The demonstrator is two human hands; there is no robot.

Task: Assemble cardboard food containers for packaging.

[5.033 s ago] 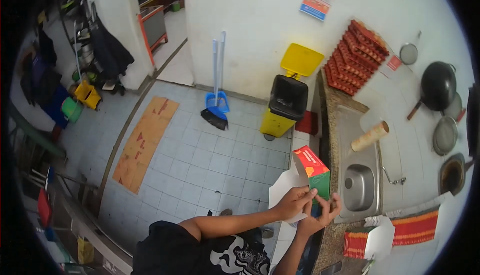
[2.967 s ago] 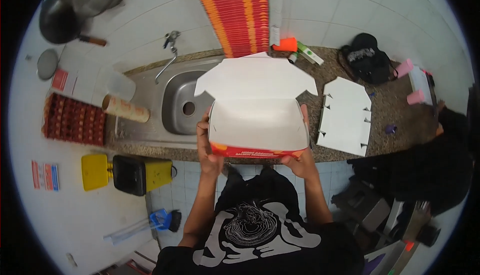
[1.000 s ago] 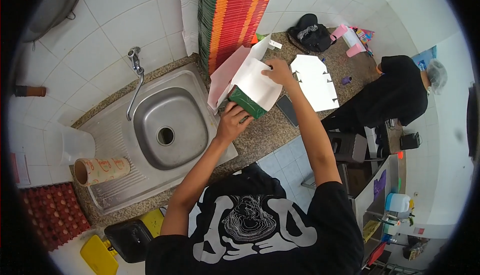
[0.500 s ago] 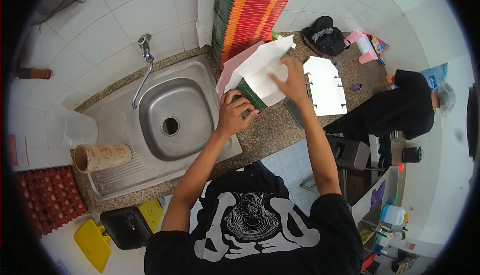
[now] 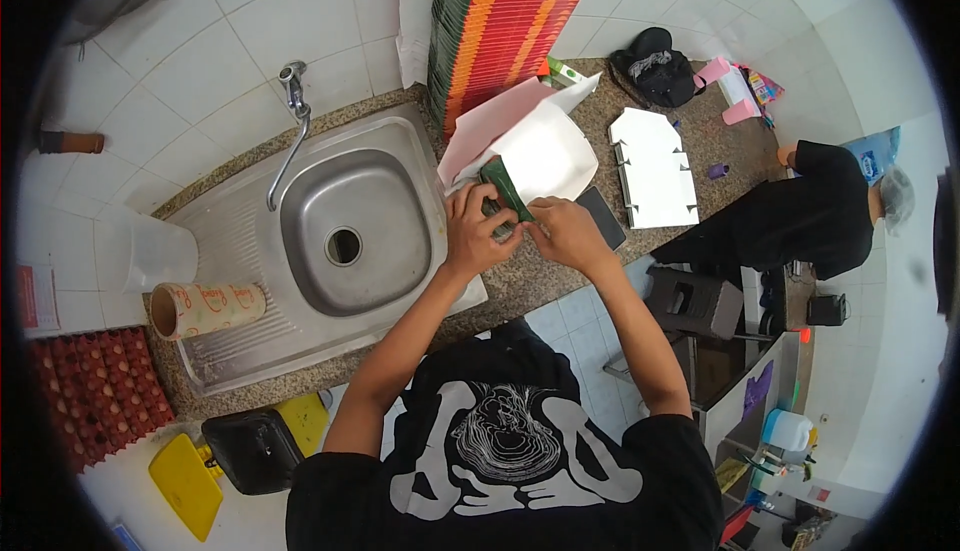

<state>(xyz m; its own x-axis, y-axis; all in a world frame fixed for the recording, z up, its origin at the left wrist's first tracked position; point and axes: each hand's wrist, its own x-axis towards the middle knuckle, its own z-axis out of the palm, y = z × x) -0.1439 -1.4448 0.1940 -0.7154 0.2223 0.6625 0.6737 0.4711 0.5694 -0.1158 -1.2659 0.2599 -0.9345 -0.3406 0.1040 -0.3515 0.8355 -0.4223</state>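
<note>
A partly folded cardboard box [image 5: 548, 151], white inside with dark green outside panels, lies tilted on the counter before me. My left hand [image 5: 478, 231] is closed on its near left corner, fingers curled over the green panel. Thumb and fingertips of my right hand [image 5: 572, 235] pinch the near edge of that panel, close beside the left fingers. Behind the box leans a pale pink sheet of card [image 5: 490, 131]. Just right of my right hand lies a flat dark device [image 5: 604, 217]. Flat white die-cut card blanks [image 5: 654, 171] are piled farther right.
A tall stack of red, orange and green flattened boxes [image 5: 510, 21] rises behind. To the left are a steel sink [image 5: 350, 241] with a tap [image 5: 292, 76] and a patterned roll [image 5: 208, 311]. A black cap [image 5: 652, 66] sits far right. A person in black [image 5: 790, 216] stands at right.
My right hand has come down from inside the white box to its near green edge, beside my left hand. The box walls now stand more folded up.
</note>
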